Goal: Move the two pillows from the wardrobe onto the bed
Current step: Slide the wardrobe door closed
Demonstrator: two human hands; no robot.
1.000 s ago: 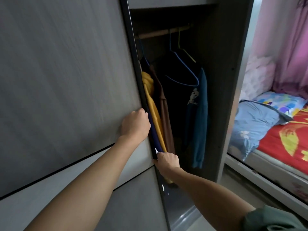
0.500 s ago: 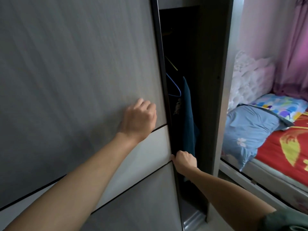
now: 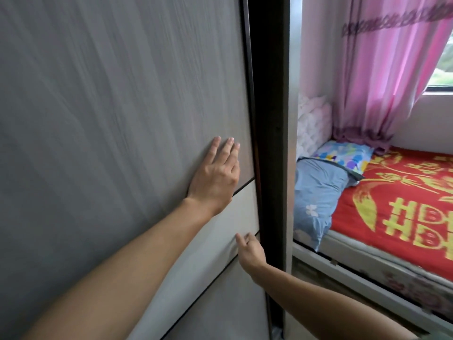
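My left hand (image 3: 215,177) lies flat, fingers spread, and my right hand (image 3: 250,251) rests loosely open on the wardrobe door (image 3: 122,119); both pillows (image 3: 318,192), soft and light, lie at the bed's (image 3: 367,273) head edge.

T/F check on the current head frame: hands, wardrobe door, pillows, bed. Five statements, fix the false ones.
1. The left hand lies flat, fingers spread, on the wardrobe door. True.
2. The right hand is gripping a pillow. False: it holds nothing; its fingertips touch the door near its right edge.
3. The door stands wide open with hanging clothes visible. False: it is slid almost fully across, and only a dark strip beside the wardrobe side panel shows.
4. A blue pillow and a multicoloured pillow lie at the head of the bed. True.
5. The bed cover is plain white. False: it is red with yellow patterns.
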